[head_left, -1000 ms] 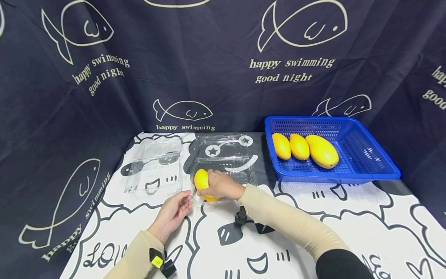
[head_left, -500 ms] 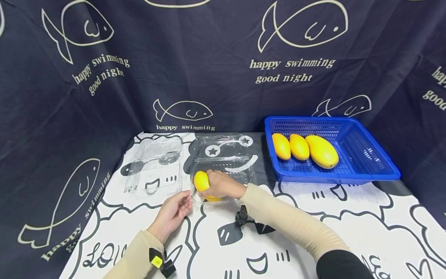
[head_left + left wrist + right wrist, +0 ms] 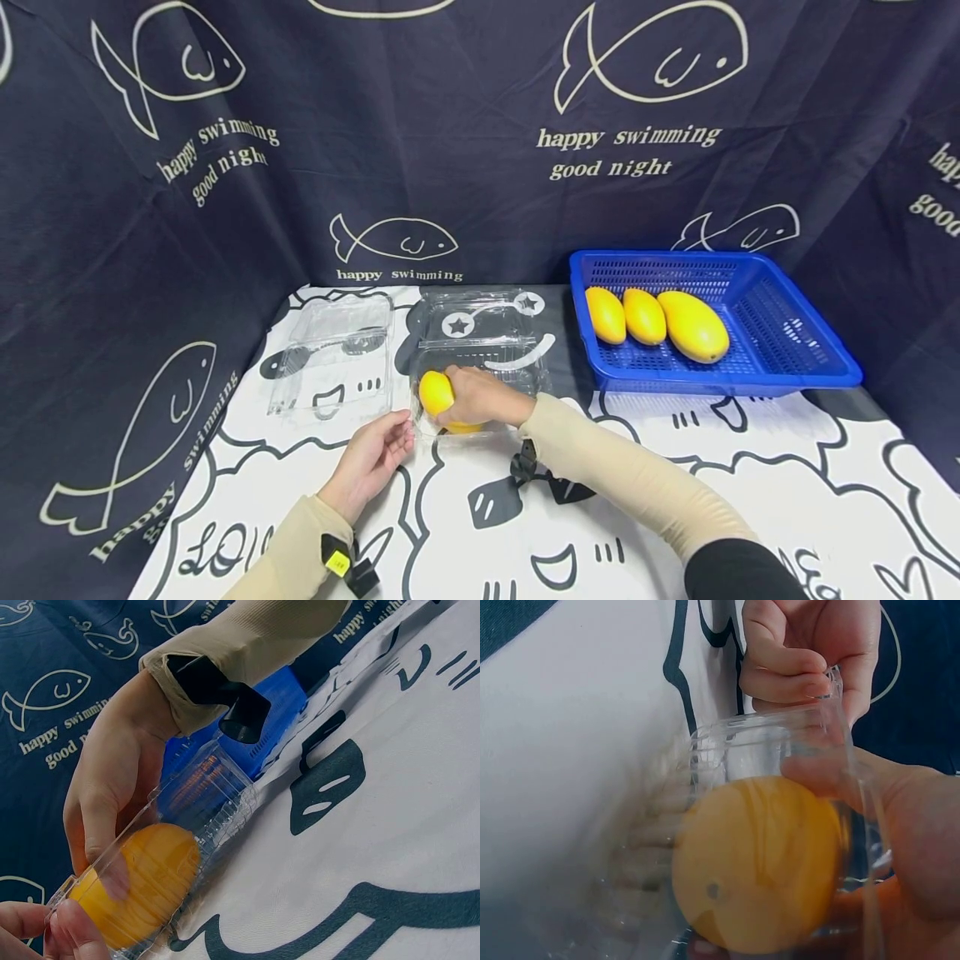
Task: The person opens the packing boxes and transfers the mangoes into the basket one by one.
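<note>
My right hand (image 3: 480, 396) grips a yellow mango (image 3: 436, 394) from above, inside the front part of an unlatched clear plastic clamshell box (image 3: 517, 382). The fingers reach over the box wall, and the thumb presses the fruit's side in the left wrist view. Seen through the plastic in the right wrist view, the mango (image 3: 757, 855) lies low against the wall. My left hand (image 3: 375, 454) pinches the box's left front corner between thumb and fingers. The right hand hides part of the mango in the head view.
Left of the box stands a second clear clamshell box (image 3: 337, 358), its lid folded back. A blue perforated basket (image 3: 780, 379) at the back right holds three mangoes (image 3: 693, 327). Dark fabric (image 3: 480, 125) hangs behind and beside the patterned tabletop (image 3: 450, 533).
The right hand and its mango have shifted slightly right and toward the person within the box. The left hand stays at the box corner.
</note>
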### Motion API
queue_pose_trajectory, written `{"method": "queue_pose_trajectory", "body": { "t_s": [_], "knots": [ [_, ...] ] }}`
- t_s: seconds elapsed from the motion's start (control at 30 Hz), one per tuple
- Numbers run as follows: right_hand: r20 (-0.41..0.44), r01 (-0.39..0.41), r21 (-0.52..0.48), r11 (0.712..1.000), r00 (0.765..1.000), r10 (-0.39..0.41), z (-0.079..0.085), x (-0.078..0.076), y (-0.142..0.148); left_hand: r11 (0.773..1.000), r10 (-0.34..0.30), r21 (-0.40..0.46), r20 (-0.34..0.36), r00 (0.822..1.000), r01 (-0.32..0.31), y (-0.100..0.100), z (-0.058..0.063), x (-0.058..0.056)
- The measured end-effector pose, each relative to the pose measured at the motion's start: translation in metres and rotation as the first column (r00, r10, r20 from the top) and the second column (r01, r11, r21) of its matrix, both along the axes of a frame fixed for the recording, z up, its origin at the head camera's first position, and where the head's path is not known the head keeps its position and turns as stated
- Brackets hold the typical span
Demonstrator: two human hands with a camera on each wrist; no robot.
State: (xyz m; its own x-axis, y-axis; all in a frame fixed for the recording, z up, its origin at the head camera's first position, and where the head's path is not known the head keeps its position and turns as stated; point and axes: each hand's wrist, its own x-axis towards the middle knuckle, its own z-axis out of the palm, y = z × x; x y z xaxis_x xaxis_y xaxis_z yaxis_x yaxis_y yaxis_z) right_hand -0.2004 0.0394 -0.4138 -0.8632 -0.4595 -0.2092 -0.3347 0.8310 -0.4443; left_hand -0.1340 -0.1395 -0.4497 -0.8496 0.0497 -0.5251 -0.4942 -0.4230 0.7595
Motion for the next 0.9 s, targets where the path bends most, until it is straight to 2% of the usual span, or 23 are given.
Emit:
{"method": "queue_pose_trajectory", "body": {
  "t_s": [0.9],
  "knots": [
    [-0.013, 0.003, -0.016, 1.000, 1.000, -0.003, 0.016, -0.007, 0.014, 1.000, 0.013, -0.013, -0.013, 1.000, -0.013, 0.001, -0.001, 0.001]
  ]
}}
